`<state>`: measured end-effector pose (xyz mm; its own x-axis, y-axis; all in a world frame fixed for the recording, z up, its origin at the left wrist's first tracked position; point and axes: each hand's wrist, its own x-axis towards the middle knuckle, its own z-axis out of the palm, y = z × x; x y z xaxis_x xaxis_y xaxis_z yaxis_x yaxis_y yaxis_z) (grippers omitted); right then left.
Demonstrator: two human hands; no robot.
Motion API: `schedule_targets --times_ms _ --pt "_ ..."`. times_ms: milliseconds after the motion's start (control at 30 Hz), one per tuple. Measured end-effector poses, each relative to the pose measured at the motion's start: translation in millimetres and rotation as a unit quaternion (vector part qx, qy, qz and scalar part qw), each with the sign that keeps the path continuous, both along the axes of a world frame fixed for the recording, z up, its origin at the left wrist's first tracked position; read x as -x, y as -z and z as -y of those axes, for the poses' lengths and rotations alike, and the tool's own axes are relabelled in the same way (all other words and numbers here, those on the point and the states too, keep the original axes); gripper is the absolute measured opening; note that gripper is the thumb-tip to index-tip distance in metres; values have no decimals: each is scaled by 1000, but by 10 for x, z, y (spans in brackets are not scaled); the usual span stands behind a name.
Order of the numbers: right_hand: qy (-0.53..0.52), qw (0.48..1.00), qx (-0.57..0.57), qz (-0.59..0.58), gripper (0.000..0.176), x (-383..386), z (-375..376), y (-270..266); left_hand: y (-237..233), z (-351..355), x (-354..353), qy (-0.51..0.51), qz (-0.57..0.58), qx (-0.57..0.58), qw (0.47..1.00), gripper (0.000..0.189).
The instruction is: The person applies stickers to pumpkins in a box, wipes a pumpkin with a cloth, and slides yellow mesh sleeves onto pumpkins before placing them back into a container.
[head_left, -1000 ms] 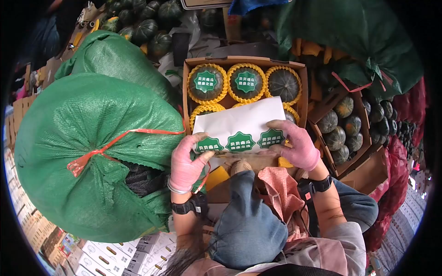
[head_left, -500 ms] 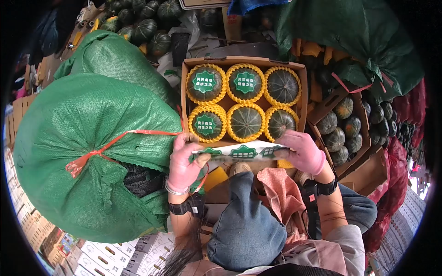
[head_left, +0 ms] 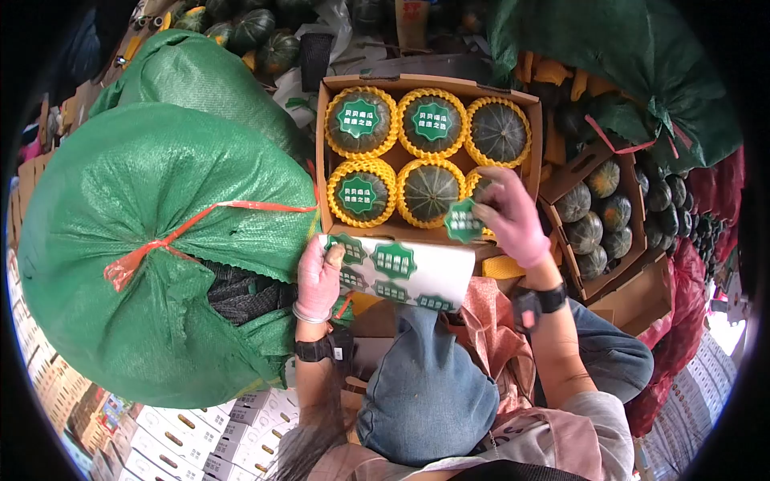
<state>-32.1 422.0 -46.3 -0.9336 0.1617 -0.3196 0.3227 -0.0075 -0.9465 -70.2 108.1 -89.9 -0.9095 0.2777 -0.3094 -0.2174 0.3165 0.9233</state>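
Observation:
My left hand [head_left: 319, 276], in a pink glove, pinches the left end of a white sheet [head_left: 441, 276] with green labels. Between the fingers of my right hand [head_left: 516, 218] is a single green sticker [head_left: 463, 221], off the sheet and over the box's front edge. The cardboard box [head_left: 321, 160] holds several dark green pumpkins in yellow foam nets. Three carry green stickers: the back left pumpkin [head_left: 358, 147], the back middle one [head_left: 431, 148] and the front left one [head_left: 357, 216]. The back right [head_left: 499, 134] and front middle [head_left: 431, 192] pumpkins are bare; my right hand partly hides the front right one.
Large green woven sacks [head_left: 160, 264] stand at the left. To the right is an open carton [head_left: 634, 264] of pumpkins, with red net bags [head_left: 686, 297] beyond. More loose pumpkins [head_left: 253, 30] lie at the back. White printed boxes [head_left: 176, 433] are at the lower left.
My right hand has let go of the sheet's right end and moved up with one sticker. The sheet now shows more of its labelled face. The view has shifted slightly.

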Motion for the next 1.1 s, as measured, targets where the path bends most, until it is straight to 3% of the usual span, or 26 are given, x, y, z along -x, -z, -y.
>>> schedule_targets --times_ms 33,100,300,567,633,667,833,900,967,1100 --pt "-25 997 -78 -1 32 25 21 90 -10 26 1 32 -4 49 998 9" --pt "-36 971 -213 -103 28 113 148 305 -94 -60 -52 10 -11 18 1000 8" --pt "-81 965 -241 -62 13 240 222 438 -165 -114 -98 38 -21 25 999 8" --pt "-139 906 -399 -7 24 245 358 312 -93 -143 -85 56 -46 21 997 9" --pt "-182 842 -508 -27 30 270 406 268 -137 -165 -70 59 -56 33 996 10" --pt "-216 826 -519 27 31 271 364 180 -145 -160 -71 52 -63 25 996 10" --pt "-119 861 -493 -44 43 147 103 -273 -258 -181 -42 46 -120 35 991 12" --pt "-224 838 -492 -73 48 86 184 -531 -325 -246 -27 57 -130 28 989 12" --pt "-279 866 -410 -70 45 27 337 -608 -367 -313 9 74 -145 34 986 12" --pt "-225 915 -324 -81 28 -125 424 -394 -343 -338 0 75 -135 -1 988 9"
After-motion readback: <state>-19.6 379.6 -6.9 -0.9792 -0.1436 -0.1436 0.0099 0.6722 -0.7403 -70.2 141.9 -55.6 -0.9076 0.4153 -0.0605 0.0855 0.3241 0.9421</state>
